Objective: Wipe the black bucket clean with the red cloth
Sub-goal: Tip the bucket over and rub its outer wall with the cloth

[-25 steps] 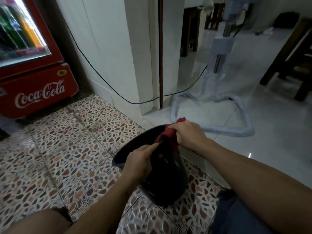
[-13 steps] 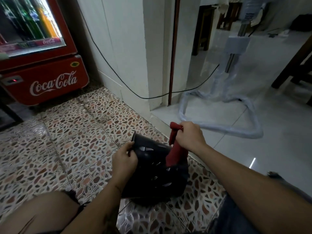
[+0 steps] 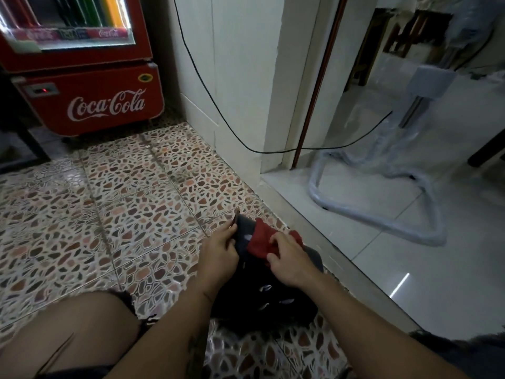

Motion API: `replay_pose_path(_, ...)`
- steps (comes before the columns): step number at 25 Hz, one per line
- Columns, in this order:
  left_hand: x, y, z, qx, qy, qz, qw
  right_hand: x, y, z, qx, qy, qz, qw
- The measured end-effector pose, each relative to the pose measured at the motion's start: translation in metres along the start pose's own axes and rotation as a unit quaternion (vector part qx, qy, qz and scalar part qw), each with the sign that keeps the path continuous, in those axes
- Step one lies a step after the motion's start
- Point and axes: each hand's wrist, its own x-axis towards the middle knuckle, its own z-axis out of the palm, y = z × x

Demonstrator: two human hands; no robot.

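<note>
Dim indoor light leaves the patterned floor tiles [image 3: 131, 203] muted and the black bucket [image 3: 262, 294] nearly featureless, a few small highlights breaking its dark surface. The brightest source is the lit display of the Coca-Cola cooler [image 3: 82, 64] at the upper left, its window blown out and smeared. A thin streak of glare marks the glossy white floor [image 3: 410, 269] at right. Wide-angle distortion bends the door frame [image 3: 314, 83], and motion blur softens the plastic-wrapped fan stand [image 3: 382, 187] and far edges.
</note>
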Motion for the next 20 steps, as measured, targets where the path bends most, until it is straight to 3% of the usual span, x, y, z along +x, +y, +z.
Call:
replay_pose_path(4,-0.008,0.007,0.006,0.050,0.004,0.038,0.998,0.005,0.000,0.014,-0.072,-0.066,0.082,0.992)
replay_pose_path(9,-0.001,0.012,0.014,0.078,-0.014,0.020,0.997,-0.004,0.040,0.027,-0.122,-0.008,0.118,0.985)
replay_pose_path(14,0.010,0.000,0.016,0.174,-0.046,0.099,0.979,0.012,0.066,0.008,-0.100,-0.014,0.196,0.975)
replay_pose_path(17,0.010,-0.011,0.020,0.153,-0.050,0.116,0.980,0.031,0.047,0.010,-0.078,-0.021,0.147,0.986)
replay_pose_path(20,0.014,-0.011,0.022,0.116,-0.051,0.105,0.986,0.043,0.008,0.027,-0.060,-0.020,-0.001,0.998)
